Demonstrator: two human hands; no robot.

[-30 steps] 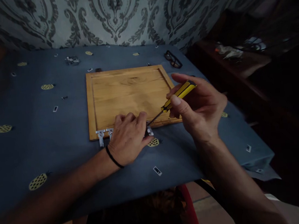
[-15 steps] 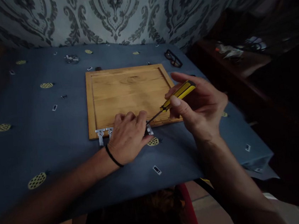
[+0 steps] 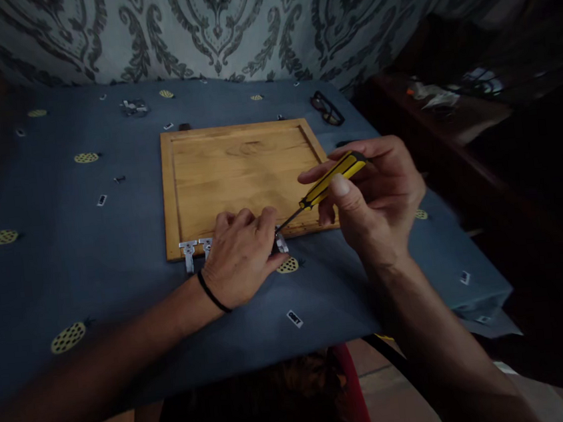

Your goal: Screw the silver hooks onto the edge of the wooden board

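A wooden panel (image 3: 241, 168) lies flat on a table under a blue cloth (image 3: 75, 259). Metal hinges are fixed along its near edge: one (image 3: 189, 253) shows at the left, another (image 3: 281, 243) peeks out beside my left hand. My left hand (image 3: 241, 259), fingers curled, presses down on the hinge at the panel's near edge. My right hand (image 3: 375, 194) is closed round a yellow and black screwdriver (image 3: 331, 179). Its thin shaft slants down left, and the tip meets the hinge right by my left fingertips.
Dark-framed glasses (image 3: 327, 109) lie on the cloth beyond the panel's far right corner. Small metal fittings (image 3: 134, 106) and a loose screw (image 3: 118, 180) are scattered at the left and back. A dark side table (image 3: 443, 120) stands to the right, patterned wallpaper behind.
My right fingers have rolled over the screwdriver handle, and the index finger now lies along it. The left hand and the panel have stayed put.
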